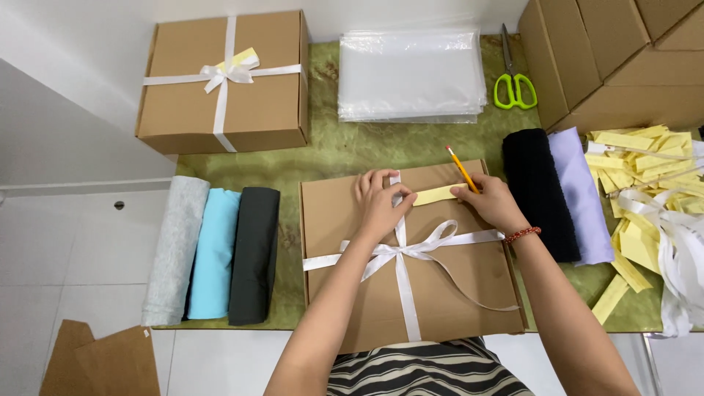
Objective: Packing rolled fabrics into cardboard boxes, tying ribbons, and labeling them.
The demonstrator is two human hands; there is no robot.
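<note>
Step in hand, by judgement: fixing a yellow paper tag point(438, 194) to the white ribbon point(400, 253) tied around the flat cardboard box point(352, 220), which lies directly beneath both hands.

Left hand point(380, 204): fingers curled, pressing the ribbon and the tag's near end against the box lid. Right hand point(493, 202): closed on a yellow pencil point(462, 169), fingertips pinning the tag's far end.

Next move likely calls for holding the tag flat and steady while it is slipped beneath the ribbon; the loose ribbon tail trailing below the right wrist could snag.

Surroundings:
- Left of the left hand: 3 rolled cloths, grey point(174, 249), light blue point(214, 253), dark point(254, 253).
- Right of the right hand: a black roll point(535, 191) and a lilac roll point(581, 194), then a heap of yellow tags point(638, 169).
- Beyond the hands: a finished ribboned box point(183, 110), a stack of clear bags point(411, 73), green scissors point(515, 84), and plain cartons point(616, 59).

Nothing obstructs the working area.
</note>
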